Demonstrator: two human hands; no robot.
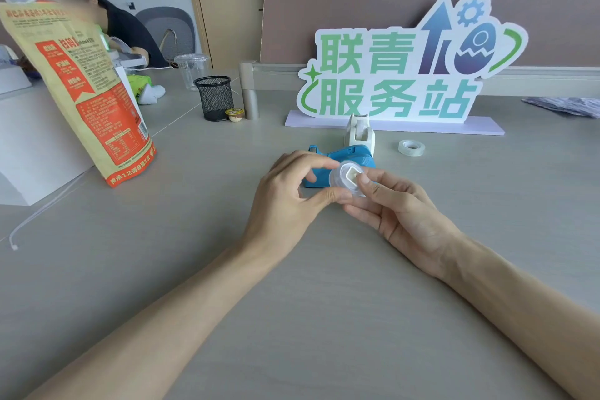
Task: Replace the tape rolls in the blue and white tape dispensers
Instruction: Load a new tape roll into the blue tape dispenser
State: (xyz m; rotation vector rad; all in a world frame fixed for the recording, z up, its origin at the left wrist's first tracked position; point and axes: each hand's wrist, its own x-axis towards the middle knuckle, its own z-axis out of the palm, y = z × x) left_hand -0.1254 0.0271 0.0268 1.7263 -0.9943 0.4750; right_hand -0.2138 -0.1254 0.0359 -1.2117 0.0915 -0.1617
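Note:
Both my hands hold one clear tape roll (341,179) with a white core piece (352,175) in its hole, just above the grey desk. My left hand (289,195) pinches the roll's rim between thumb and forefinger. My right hand (399,211) supports it from the right, its thumb pressing on the white core. Right behind the roll lies the blue tape dispenser (354,156), partly hidden by my fingers. The white tape dispenser (359,131) stands upright just beyond the blue one. A second clear tape roll (411,147) lies flat on the desk to the right.
A green-lettered standing sign (406,75) on a white base runs behind the dispensers. A black mesh pen cup (214,97) and a small lidded cup (235,114) sit back left. An orange food bag (87,91) stands at the left. A person sits at the far left desk.

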